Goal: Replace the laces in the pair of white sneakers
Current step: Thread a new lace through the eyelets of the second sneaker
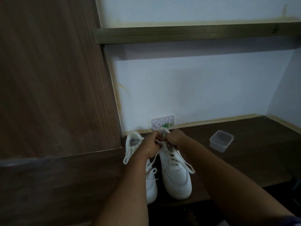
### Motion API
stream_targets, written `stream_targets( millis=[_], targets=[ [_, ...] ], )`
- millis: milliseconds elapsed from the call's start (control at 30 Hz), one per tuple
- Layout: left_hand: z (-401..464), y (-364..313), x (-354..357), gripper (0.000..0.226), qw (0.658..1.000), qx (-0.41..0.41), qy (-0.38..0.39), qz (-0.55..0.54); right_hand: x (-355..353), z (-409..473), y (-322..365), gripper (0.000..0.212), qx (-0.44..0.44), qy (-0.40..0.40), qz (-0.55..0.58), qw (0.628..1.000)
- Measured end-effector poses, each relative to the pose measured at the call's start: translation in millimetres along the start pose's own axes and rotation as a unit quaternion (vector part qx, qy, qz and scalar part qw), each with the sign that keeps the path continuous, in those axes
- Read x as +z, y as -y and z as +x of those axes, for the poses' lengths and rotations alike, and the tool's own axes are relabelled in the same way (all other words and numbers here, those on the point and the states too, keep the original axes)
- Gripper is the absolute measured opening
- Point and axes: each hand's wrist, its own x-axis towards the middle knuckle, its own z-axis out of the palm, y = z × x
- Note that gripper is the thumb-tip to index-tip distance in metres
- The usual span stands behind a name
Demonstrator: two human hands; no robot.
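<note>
Both forearms reached to the right sneaker [176, 175] on the bench [252, 160], left hand [150, 145] and right hand [175, 139] pinching its lace [187, 165] at the top eyelets; lacing looked near-finished, left sneaker [150, 185] loosely laced.

A: Sneakers [176, 176]?
B: White, laces [187, 165] white, eyelets dark.
A: Desk [244, 152]?
B: Dk brown, wood grain. Panel [48, 79] same.
A: Shelf [195, 32]?
B: Dk brown, pale trim.
A: Wall [195, 88]?
B: White, bluish cast.
A: Box [221, 141]?
B: Clear plastic.
A: Socket [162, 122]?
B: White w/ green spot.
</note>
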Motion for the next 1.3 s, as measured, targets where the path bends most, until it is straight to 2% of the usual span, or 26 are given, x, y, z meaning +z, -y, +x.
stream_targets(
  millis=[67, 133, 167, 233, 300, 367, 400, 500, 600, 633, 667, 733, 767, 800, 833, 900, 1000, 1100, 1200, 1300],
  targets=[
    [-0.6, -2.5, -0.9, 0.025, 1.0, 0.001, 0.003, 0.027, -5.5, 7.6, 7.0, 0.012, -0.029, -0.021, -0.067, 0.997],
    [-2.0, -4.8, -1.2, 0.027, 0.999, -0.003, 0.015, 0.041, -15.7, 8.0, 22.3, 0.027, -0.105, -0.098, -0.188, 0.972],
    [-2.3, -4.8, -1.3, 0.028, 0.999, -0.002, 0.021, 0.04, -23.7, 10.2, 31.6, 0.031, -0.124, -0.12, -0.167, 0.971],
    [-2.0, -4.6, -2.3, 0.031, 0.999, -0.002, 0.029, 0.036, -45.8, 17.7, 52.2, 0.033, -0.118, -0.187, 0.024, 0.975],
    [-2.3, -6.6, -4.4, 0.026, 0.999, -0.01, 0.04, 0.028, -61.5, 19.9, 71.0, 0.024, -0.179, -0.253, 0.192, 0.931],
    [-3.0, -10.1, -5.2, 0.02, 0.998, -0.017, 0.057, 0.009, -70.5, 19.5, 88.1, 0.022, -0.265, -0.233, 0.286, 0.891],
    [-3.6, -11.1, -4.3, 0.021, 0.998, -0.019, 0.065, -0.006, -72.2, 18.0, 95.9, 0.023, -0.306, -0.23, 0.27, 0.884],
    [-6.4, -10.4, 2.2, 0.024, 0.996, -0.034, 0.063, -0.05, -66.2, 15.9, 103.4, 0.015, -0.369, -0.246, 0.131, 0.886],
    [-7.0, -11.2, 6.2, 0.023, 0.995, -0.065, 0.022, -0.072, -56.3, 24.6, 85.4, 0.018, -0.332, -0.213, 0.032, 0.918],
    [-6.0, -11.4, 7.4, 0.022, 0.996, -0.068, 0.01, -0.06, -51.3, 25.9, 75.9, 0.027, -0.294, -0.162, -0.005, 0.942],
    [-5.1, -11.3, 8.5, 0.021, 0.996, -0.07, 0.004, -0.048, -47.6, 29.0, 61.9, 0.036, -0.242, -0.098, -0.095, 0.961],
    [-5.2, -13.5, 9.6, 0.024, 0.997, -0.068, -0.002, -0.022, -38.5, 29.0, 31.9, 0.035, -0.205, 0.033, -0.28, 0.937],
    [-5.1, -14.0, 10.3, 0.026, 0.998, -0.063, -0.008, -0.013, -35.1, 29.4, 18.4, 0.029, -0.168, 0.109, -0.368, 0.908],
    [-4.3, -13.6, 10.5, 0.027, 0.998, -0.061, -0.017, -0.006, -29.7, 30.3, 6.9, 0.021, -0.165, 0.155, -0.378, 0.898],
    [-4.0, -13.8, 10.3, 0.027, 0.998, -0.06, -0.029, 0.0, -26.0, 31.8, -3.4, 0.011, -0.182, 0.153, -0.332, 0.913],
    [-4.1, -13.3, 9.1, 0.023, 0.995, -0.073, -0.069, 0.007, -24.8, 34.1, -18.4, 0.009, -0.205, 0.083, -0.25, 0.943],
    [-1.2, -5.4, 9.6, 0.019, 0.987, -0.086, -0.131, -0.04, -21.5, 27.1, -31.1, 0.019, -0.246, 0.073, -0.273, 0.927],
    [15.9, 23.5, 17.2, 0.029, 0.974, -0.09, -0.174, -0.114, -24.8, 23.2, -39.0, 0.024, -0.287, 0.067, -0.28, 0.914],
    [2.6, 0.3, 6.5, 0.024, 0.961, -0.115, -0.169, -0.188, -27.1, 20.8, -51.8, 0.044, -0.318, 0.064, -0.249, 0.912],
    [-1.9, -8.4, 1.0, 0.025, 0.946, -0.167, -0.097, -0.259, -28.4, 14.2, -57.8, 0.049, -0.364, 0.022, -0.248, 0.897]
  ],
)
